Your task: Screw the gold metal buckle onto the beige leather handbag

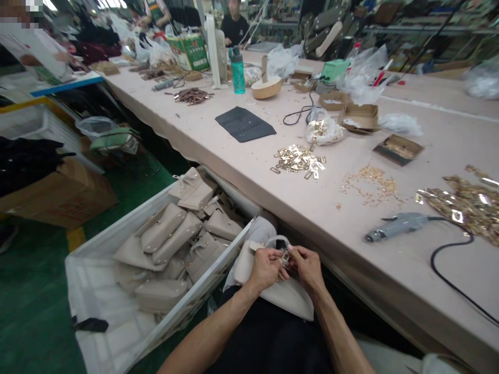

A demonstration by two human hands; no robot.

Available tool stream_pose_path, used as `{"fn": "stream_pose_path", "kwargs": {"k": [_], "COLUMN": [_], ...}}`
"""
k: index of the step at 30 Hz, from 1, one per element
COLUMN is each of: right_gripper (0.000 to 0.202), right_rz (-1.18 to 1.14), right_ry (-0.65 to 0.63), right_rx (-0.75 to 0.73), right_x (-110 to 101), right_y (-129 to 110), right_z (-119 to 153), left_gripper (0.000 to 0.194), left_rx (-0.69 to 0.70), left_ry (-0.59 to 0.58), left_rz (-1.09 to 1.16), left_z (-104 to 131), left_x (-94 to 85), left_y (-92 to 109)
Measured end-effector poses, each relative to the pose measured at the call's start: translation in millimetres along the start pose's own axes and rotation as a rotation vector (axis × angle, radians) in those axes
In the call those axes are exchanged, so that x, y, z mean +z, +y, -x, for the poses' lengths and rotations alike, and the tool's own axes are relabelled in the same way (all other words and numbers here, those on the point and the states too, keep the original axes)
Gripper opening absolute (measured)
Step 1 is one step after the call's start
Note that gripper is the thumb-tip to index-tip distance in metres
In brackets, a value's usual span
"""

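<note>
A beige handbag (288,297) with a curved handle rests on my lap. My left hand (267,267) is closed at the bag near the base of the handle. Opposite it, my right hand (306,264) pinches at a small metal buckle piece (286,256) on the bag; both hands' fingertips meet around it. Exactly how the piece sits on the strap is hidden by my fingers. To my left, a white crate (97,280) holds several similar beige handbags (171,234).
Along the table (249,161) lie a pile of metal plates (299,160), scattered small gold parts (370,184), an electric screwdriver (397,227) with a trailing cord, more gold hardware (463,202), a black sheet (245,124) and a teal bottle (237,71). Other people work farther back.
</note>
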State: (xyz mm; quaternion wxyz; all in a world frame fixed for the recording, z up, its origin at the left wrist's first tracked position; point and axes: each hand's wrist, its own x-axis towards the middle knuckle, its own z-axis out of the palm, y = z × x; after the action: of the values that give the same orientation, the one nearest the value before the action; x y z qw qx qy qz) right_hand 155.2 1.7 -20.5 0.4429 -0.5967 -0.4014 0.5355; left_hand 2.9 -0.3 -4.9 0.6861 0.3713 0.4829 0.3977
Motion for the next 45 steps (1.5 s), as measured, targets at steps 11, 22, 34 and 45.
{"fn": "stream_pose_path", "kwargs": {"k": [11, 22, 34, 45], "right_gripper": [0.041, 0.031, 0.024, 0.031], "right_rz": [0.134, 0.209, 0.261, 0.077], "right_ry": [-0.063, -0.014, -0.024, -0.072], "right_rx": [-0.109, -0.240, -0.165, -0.089], "right_x": [-6.5, -2.2, -5.8, -9.6], "right_y": [-20.3, -21.9, -30.1, -37.4], "right_z": [8.8, 23.1, 23.4, 22.8], "left_gripper": [0.041, 0.035, 0.032, 0.024], "left_rx": [0.020, 0.065, 0.085, 0.104], "left_ry": [-0.020, 0.078, 0.046, 0.096], "left_rz": [-0.022, -0.101, -0.215, -0.246], "left_z": [3.7, 4.8, 16.0, 17.6], "left_x": [-0.9, 3.7, 3.6, 11.4], "left_y": [7.0, 5.0, 14.2, 18.7]}}
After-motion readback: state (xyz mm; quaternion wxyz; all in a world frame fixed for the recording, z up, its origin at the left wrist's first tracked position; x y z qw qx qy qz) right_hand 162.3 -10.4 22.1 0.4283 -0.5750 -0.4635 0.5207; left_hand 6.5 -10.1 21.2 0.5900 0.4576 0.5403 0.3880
